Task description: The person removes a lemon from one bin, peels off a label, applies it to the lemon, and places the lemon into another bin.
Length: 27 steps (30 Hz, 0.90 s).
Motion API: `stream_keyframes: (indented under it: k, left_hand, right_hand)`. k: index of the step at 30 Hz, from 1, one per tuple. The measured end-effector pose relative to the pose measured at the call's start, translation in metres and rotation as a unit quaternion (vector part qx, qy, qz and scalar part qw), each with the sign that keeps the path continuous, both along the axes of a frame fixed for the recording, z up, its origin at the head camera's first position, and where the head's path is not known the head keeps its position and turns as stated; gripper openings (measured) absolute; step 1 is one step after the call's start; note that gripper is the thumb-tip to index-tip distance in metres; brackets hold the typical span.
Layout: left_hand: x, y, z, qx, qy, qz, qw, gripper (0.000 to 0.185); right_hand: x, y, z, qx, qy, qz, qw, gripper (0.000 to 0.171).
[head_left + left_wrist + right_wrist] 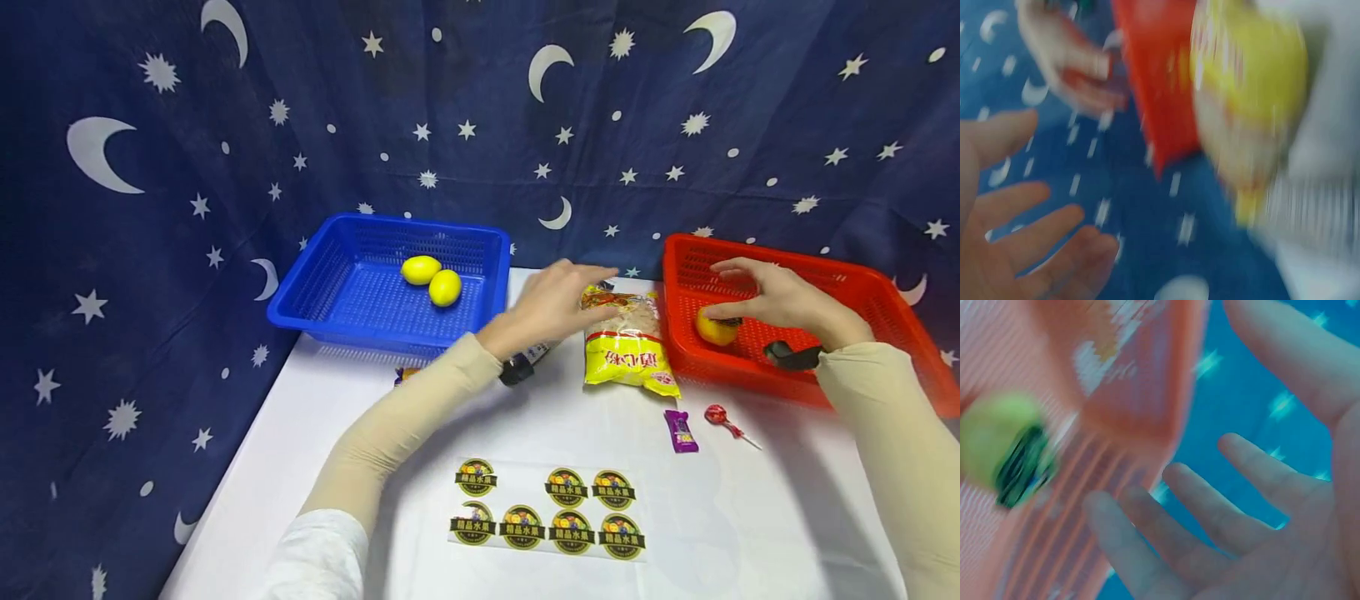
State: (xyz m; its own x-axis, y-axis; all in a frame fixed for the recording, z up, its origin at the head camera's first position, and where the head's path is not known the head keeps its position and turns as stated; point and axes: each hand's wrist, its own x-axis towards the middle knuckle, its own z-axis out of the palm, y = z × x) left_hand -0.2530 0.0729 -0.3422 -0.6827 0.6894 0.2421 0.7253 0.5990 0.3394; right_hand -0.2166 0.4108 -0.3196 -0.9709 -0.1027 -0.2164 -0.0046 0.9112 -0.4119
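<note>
My left hand (551, 298) is spread, thumb well apart from the fingers, and grips nothing; it hovers just beside the yellow bag (630, 358), apart from it; my right hand (787, 298) is likewise spread and free, raised over the red basket (840, 285), where the orange fruit (716, 332) with a dark, gold-edged sticker sits below my thumb, apart from it; the white table (720, 525) carries the bag between me and the starry blue curtain (480, 83); nearer me lie a purple-wrapped sweet (681, 431), a red lollipop (716, 414) and a sheet of round labels (573, 533); two lemons (446, 288) touch in the blue basket (352, 292); my left arm reaches forward and rightward, my right forearm rises leftward, fingertips of each hand toward the other.
</note>
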Motion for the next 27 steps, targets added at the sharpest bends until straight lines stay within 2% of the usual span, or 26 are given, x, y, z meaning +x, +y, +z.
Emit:
stream_keyframes:
  k: [3,7,9,12,16,19,23,27]
  left_hand:
    - [-0.021,-0.055,0.017,-0.029,0.013,0.039,0.9987,0.061]
    - [-0.054,-0.119,0.029,-0.086,-0.006,0.049,0.9951,0.060]
    - [-0.072,-0.143,0.028,-0.120,-0.037,0.054,0.9906,0.060]
    - [-0.096,-0.167,0.018,-0.172,-0.091,0.069,0.9785,0.061]
    - [-0.117,-0.170,-0.003,-0.230,-0.139,0.082,0.9596,0.071]
    - [-0.124,-0.166,-0.016,-0.260,-0.140,0.090,0.9512,0.076]
    - [-0.125,-0.159,-0.025,-0.286,-0.119,0.109,0.9445,0.079]
    - [-0.125,-0.154,-0.030,-0.278,-0.128,0.113,0.9452,0.079]
  right_hand:
    - [0.009,-0.036,0.005,-0.005,0.041,0.033,0.999,0.080]
    - [0.017,-0.090,-0.002,-0.040,0.100,0.086,0.990,0.070]
    - [0.016,-0.118,-0.011,-0.066,0.130,0.117,0.982,0.066]
    - [0.013,-0.159,-0.027,-0.113,0.159,0.154,0.969,0.062]
    - [0.013,-0.204,-0.050,-0.144,0.180,0.183,0.956,0.060]
    - [0.014,-0.228,-0.063,-0.151,0.199,0.207,0.946,0.059]
    - [0.013,-0.247,-0.074,-0.152,0.209,0.228,0.939,0.059]
    - [0.014,-0.254,-0.080,-0.152,0.204,0.231,0.939,0.059]
